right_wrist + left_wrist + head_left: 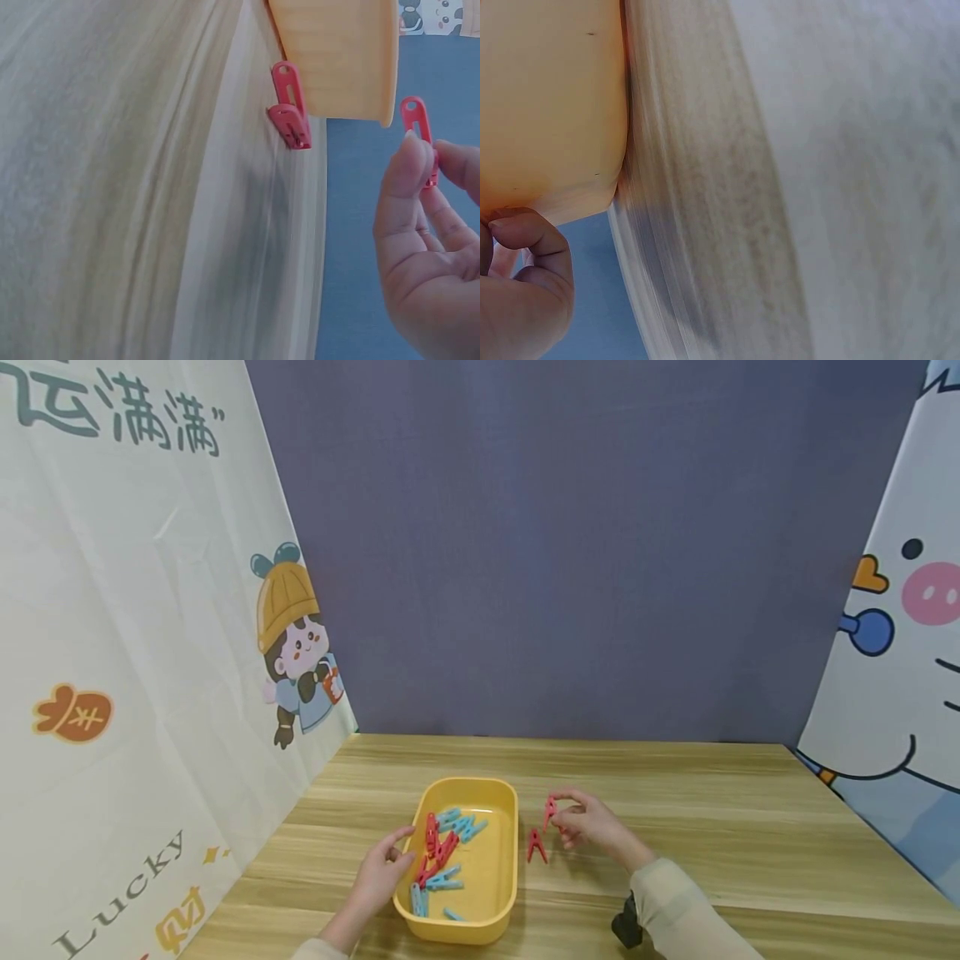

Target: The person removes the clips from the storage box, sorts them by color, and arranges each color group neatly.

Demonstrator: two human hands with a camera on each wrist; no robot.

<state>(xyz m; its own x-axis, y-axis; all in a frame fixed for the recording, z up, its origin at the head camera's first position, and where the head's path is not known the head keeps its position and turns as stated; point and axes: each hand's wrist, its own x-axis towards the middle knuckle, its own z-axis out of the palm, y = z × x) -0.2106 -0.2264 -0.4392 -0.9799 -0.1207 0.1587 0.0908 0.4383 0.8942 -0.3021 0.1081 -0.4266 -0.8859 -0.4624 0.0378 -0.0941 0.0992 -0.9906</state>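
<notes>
With its fingertips, my right hand (pixel 592 822) pinches a red clothespin (pixel 417 120), held up off the table to the right of the bin. Another red clothespin (pixel 536 846) stands on the tabletop just left of and below that hand, its legs spread. My left hand (pixel 378 872) is at the left rim of a yellow plastic bin (pixel 517 860), its bent fingers gripping the edge. Inside the bin, several red clothespins (pixel 444 847) and several light blue clothespins (pixel 446 880) lie loosely, mostly along the left side.
The wood-grain table (pixel 675 827) runs back to a dark blue-grey cloth wall (pixel 570 568). Printed cartoon sheets hang at the left (pixel 150 610) and right. A black device (pixel 627 922) sits under the right wrist, by the pale sleeve.
</notes>
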